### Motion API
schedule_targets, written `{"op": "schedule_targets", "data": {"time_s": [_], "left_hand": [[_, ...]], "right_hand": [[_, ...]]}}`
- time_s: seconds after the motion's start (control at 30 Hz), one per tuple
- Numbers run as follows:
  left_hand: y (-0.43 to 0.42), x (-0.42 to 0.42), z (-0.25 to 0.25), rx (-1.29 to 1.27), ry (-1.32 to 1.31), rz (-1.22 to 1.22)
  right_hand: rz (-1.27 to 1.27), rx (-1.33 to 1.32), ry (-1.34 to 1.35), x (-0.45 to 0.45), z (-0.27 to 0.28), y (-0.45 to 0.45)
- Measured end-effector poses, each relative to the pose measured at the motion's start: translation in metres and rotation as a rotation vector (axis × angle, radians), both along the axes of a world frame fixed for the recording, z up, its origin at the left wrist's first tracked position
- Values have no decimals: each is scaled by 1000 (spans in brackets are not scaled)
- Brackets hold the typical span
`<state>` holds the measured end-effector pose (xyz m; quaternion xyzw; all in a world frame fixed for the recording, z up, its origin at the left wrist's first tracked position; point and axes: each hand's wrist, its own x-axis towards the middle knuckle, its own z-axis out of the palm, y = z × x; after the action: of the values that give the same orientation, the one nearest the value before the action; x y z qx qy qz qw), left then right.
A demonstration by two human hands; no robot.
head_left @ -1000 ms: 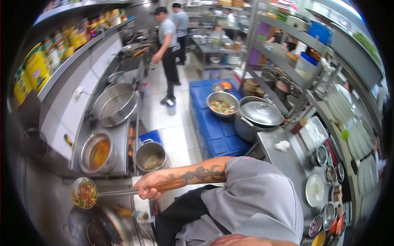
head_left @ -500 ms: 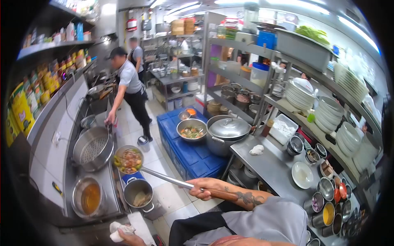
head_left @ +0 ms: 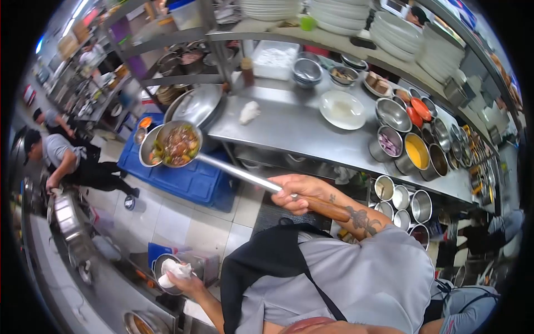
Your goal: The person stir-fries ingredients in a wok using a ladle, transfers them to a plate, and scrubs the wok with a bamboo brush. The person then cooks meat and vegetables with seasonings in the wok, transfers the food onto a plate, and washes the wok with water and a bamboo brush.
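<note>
My right hand (head_left: 293, 193) is closed round the long handle of a ladle (head_left: 245, 176), near its wooden end. The ladle's bowl holds a mix of food (head_left: 179, 145) with brown and green pieces, and it hangs over the blue chest (head_left: 183, 183), in front of a metal bowl. At the lower left my left hand (head_left: 188, 283) is closed on a crumpled white cloth (head_left: 177, 271), above a metal pot. A white oval plate (head_left: 342, 109) lies on the steel counter (head_left: 278, 119), with another white cloth (head_left: 250, 112) to its left.
A lidded pot (head_left: 200, 106) stands between the chest and the counter. Metal containers with onion (head_left: 387, 143) and yellow liquid (head_left: 416, 152) are on the counter's right. Stacked plates (head_left: 339, 14) fill the shelf above. Two people (head_left: 61, 156) are at the left; another person (head_left: 464, 300) shows at the lower right.
The view has turned right toward the counter. My right hand has carried the filled ladle away from the stove side to over the blue chest. My left hand with the cloth has come fully into view.
</note>
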<state>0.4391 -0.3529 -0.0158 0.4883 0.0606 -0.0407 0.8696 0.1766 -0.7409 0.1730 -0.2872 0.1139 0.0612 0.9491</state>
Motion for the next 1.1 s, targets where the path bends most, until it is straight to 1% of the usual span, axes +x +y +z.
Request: {"op": "schedule_targets", "data": {"time_s": [0.07, 0.13, 0.17, 0.27, 0.3, 0.33, 0.4, 0.5, 0.6, 0.7, 0.8, 1.0, 1.1], "left_hand": [[-25, 6, -4, 4, 23, -67], [-74, 2, 14, 24, 89, -94], [-104, -10, 35, 106, 117, -48], [-154, -13, 44, 83, 57, -150], [-163, -5, 38, 95, 64, -229], [-173, -5, 34, 92, 52, -248], [-198, -4, 32, 85, 29, -284], [-225, 1, 29, 86, 6, -371], [-242, 7, 31, 73, 10, -449], [-252, 24, 28, 99, -11, -440], [-256, 37, 35, 157, -79, -477], [-262, 41, 53, 156, -53, -508], [-268, 35, 62, 138, -40, -465]], "right_hand": [[-128, -8, -2, -34, 7, -14], [-263, -63, 76, -67, 5, -38], [-339, -70, 121, -83, 11, -45], [-525, -131, 234, -124, 11, -68], [-604, -179, 285, -133, 10, -72], [-633, -316, 333, -143, 7, -80], [-704, -443, 433, -163, -1, -93], [-783, -611, 547, -182, -14, -110], [-841, -716, 650, -194, -35, -123], [-791, -902, 754, -202, -55, -138], [-848, -866, 740, -200, -63, -142], [-909, -913, 785, -190, -76, -141], [-963, -942, 861, -180, -74, -135]]}}
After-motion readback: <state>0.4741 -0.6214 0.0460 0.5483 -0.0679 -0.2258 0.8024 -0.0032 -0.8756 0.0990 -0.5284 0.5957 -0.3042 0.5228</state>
